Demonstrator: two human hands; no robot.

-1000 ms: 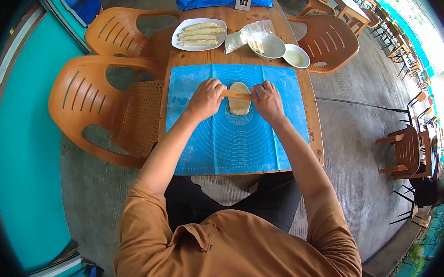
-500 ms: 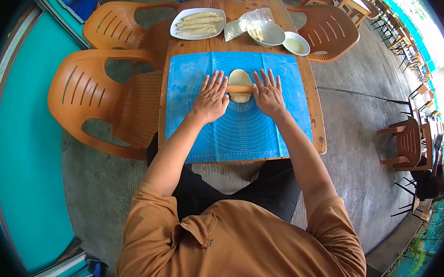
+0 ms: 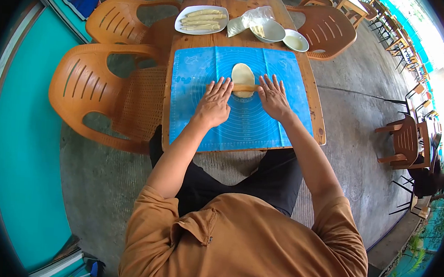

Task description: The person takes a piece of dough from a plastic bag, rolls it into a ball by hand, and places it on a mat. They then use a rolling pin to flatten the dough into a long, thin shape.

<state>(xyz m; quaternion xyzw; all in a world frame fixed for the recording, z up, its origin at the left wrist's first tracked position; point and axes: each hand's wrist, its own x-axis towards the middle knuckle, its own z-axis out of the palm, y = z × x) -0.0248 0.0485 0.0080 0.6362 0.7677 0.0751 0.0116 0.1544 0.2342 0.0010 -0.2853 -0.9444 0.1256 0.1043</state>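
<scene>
An oval of flattened dough [image 3: 243, 75] lies on the blue marked mat [image 3: 242, 134]. Across its lower part rests a wooden rolling pin [image 3: 244, 88]. My left hand [image 3: 214, 101] presses flat on the pin's left end, fingers stretched out. On the pin's right end lies my right hand [image 3: 275, 97], also flat with its fingers spread. The palms hide both ends of the pin.
Behind the mat stand a white plate [image 3: 179, 26] of rolled dough pieces, a plastic bag [image 3: 237, 25] of white powder, a bowl [image 3: 274, 33] with pale strips and a small dish [image 3: 302, 48] of liquid. Orange chairs [image 3: 83, 79] flank the wooden table [image 3: 317, 119].
The pin and both my hands have moved slightly nearer to me over the dough, and more of its far part shows. The whole view has shifted a little.
</scene>
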